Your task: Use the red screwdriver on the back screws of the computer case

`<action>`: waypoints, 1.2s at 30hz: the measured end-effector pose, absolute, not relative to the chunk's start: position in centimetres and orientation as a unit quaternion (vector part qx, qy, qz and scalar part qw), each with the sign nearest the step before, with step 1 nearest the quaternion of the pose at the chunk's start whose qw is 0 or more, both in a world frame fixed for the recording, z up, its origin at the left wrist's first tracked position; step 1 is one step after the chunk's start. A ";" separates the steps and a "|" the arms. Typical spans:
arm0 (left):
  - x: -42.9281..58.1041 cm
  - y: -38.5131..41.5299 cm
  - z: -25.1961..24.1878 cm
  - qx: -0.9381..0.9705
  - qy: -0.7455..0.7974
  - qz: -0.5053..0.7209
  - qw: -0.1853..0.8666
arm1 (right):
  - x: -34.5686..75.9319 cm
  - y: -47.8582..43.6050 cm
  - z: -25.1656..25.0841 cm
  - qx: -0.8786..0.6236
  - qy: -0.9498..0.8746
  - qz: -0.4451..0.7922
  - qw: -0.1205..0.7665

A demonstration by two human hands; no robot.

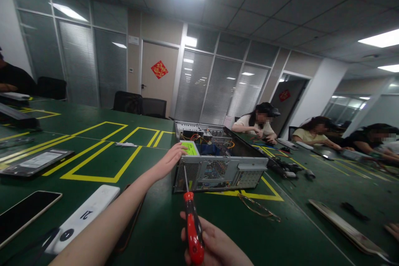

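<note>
A desktop computer case (230, 170) lies on its side, its top uncovered and its rear panel towards me. Inside its left rear corner sits a power supply (190, 149) with a bright green label. My left hand (168, 161) reaches over that corner, fingers stretched out and touching the top beside the label. In my right hand (215, 237) is a red and black screwdriver (193, 228), pointing up and away. Its thin shaft reaches the upper left of the rear panel, by the power supply's grille. Whether the tip sits in a screw cannot be made out.
Left of the case lie a hard drive (37, 162), a phone (26, 212) and a white device marked 21 (85, 216). Glasses-like thin wire (258, 208) lies in front, dark cables (285, 168) to the right. Several people sit around the green table (162, 224).
</note>
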State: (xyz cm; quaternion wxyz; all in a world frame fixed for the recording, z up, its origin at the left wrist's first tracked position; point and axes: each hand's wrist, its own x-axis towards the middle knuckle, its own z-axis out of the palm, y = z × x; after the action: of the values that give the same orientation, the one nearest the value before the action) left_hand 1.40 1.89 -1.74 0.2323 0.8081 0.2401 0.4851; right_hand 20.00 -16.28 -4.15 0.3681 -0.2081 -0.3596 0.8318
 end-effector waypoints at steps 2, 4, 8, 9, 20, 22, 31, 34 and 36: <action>1.4 1.8 -1.6 0.812 0.241 0.487 0.213 | 20.0 -16.4 -4.3 -0.210 -0.343 0.828 0.392; 1.5 1.6 -1.4 0.817 0.242 0.486 0.196 | 20.1 -16.4 -4.3 -0.218 -0.313 0.830 0.407; 1.4 1.3 -1.1 0.824 0.255 0.477 0.169 | 20.2 -16.3 -4.2 -0.237 -0.314 0.830 0.395; 1.4 1.3 -1.1 0.824 0.259 0.476 0.162 | 20.2 -16.2 -4.3 -0.231 -0.326 0.831 0.388; 2.4 1.5 -2.4 0.787 0.265 0.540 0.140 | 20.4 -16.4 -3.4 -0.197 -0.333 0.852 0.353; 2.5 1.4 -2.5 0.781 0.268 0.546 0.143 | 20.3 -16.5 -3.5 -0.209 -0.343 0.841 0.362; 2.5 1.4 -2.7 0.781 0.273 0.542 0.151 | 20.2 -16.5 -4.1 -0.257 -0.292 0.830 0.400; 2.5 1.5 -2.7 0.782 0.273 0.540 0.148 | 20.3 -16.4 -4.0 -0.242 -0.331 0.823 0.394; 2.5 1.5 -2.7 0.785 0.271 0.538 0.144 | 20.3 -16.3 -4.0 -0.235 -0.346 0.818 0.393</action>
State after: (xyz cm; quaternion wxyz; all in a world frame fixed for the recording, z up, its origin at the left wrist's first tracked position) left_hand 2.52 1.48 -2.67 0.1442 0.7851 0.2709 0.5380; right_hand 20.28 -16.27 -4.02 0.3935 -0.2352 -0.3463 0.8185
